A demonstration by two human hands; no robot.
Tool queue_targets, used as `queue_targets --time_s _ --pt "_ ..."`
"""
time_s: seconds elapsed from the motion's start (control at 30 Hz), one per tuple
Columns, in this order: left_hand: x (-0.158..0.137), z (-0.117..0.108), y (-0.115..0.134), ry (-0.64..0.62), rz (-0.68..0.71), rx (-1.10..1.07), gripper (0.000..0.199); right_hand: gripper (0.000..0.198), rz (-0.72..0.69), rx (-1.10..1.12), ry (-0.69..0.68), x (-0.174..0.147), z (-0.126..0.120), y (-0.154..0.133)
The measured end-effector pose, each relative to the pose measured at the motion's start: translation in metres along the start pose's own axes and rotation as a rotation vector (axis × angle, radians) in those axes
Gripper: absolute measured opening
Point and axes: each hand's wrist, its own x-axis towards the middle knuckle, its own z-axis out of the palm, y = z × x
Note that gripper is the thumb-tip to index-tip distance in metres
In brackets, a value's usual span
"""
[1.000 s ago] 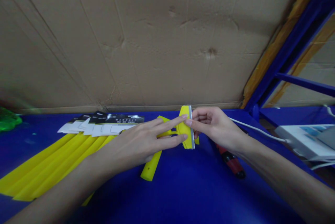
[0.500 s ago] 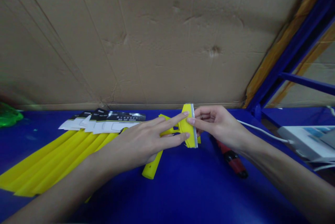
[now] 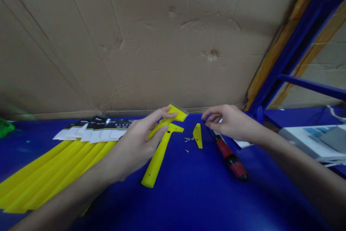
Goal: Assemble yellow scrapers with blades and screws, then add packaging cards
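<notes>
Blue table (image 3: pixel 186 191) underneath; left hand (image 3: pixel 139 144) pinches a yellow scraper (image 3: pixel 179 114); right hand (image 3: pixel 228 121), loosely curled, contents unclear, hovers beside a red screwdriver (image 3: pixel 233 161). Loose screws (image 3: pixel 187 151) between both hands could roll away if knuckles brush them.

1. Near middle of the table (image 3: pixel 186 195): open between the handle (image 3: pixel 156 159) and screwdriver (image 3: pixel 232 160).
2. Screws (image 3: pixel 186 151) and a yellow plate (image 3: pixel 198 136) obstruct farther back.
3. Packets (image 3: pixel 65 159) crowd the left; cardboard (image 3: pixel 162 50) closes the far side.
</notes>
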Motion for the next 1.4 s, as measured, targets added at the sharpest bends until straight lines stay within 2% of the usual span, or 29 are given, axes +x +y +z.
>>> queue_targets --time_s 0.1,0.2,0.33,0.57,0.8,0.97,1.03,1.17,1.4 --pt "0.002 0.0 0.013 -0.042 -0.254 -0.374 0.025 0.019 -0.13 -0.146 -0.04 -0.001 0.008 0.0" --pt "0.001 -0.001 0.022 -0.057 -0.488 -0.721 0.033 0.02 -0.271 -0.222 -0.115 -0.006 0.021 -0.006" --pt "-0.007 0.004 0.022 -0.056 -0.663 -1.039 0.045 0.019 -0.313 -0.433 -0.161 -0.012 0.033 -0.012" --pt "-0.031 0.012 0.013 -0.024 -0.693 -1.172 0.059 0.016 -0.324 -0.469 -0.195 -0.012 0.042 -0.011" --pt "-0.041 0.012 0.007 -0.033 -0.741 -1.233 0.07 0.02 -0.341 -0.332 -0.218 -0.016 0.044 -0.013" --pt "-0.044 0.013 0.012 -0.049 -0.765 -1.255 0.06 0.023 -0.36 -0.045 -0.032 -0.018 0.042 -0.023" --pt "-0.044 0.013 0.014 -0.056 -0.772 -1.287 0.052 0.025 -0.399 -0.011 0.018 -0.019 0.045 -0.028" --pt "-0.044 0.012 0.014 -0.085 -0.754 -1.288 0.047 0.027 -0.445 -0.027 0.035 -0.022 0.052 -0.033" --pt "-0.045 0.01 0.013 -0.141 -0.723 -1.265 0.043 0.022 -0.398 0.108 0.018 -0.021 0.049 -0.03"
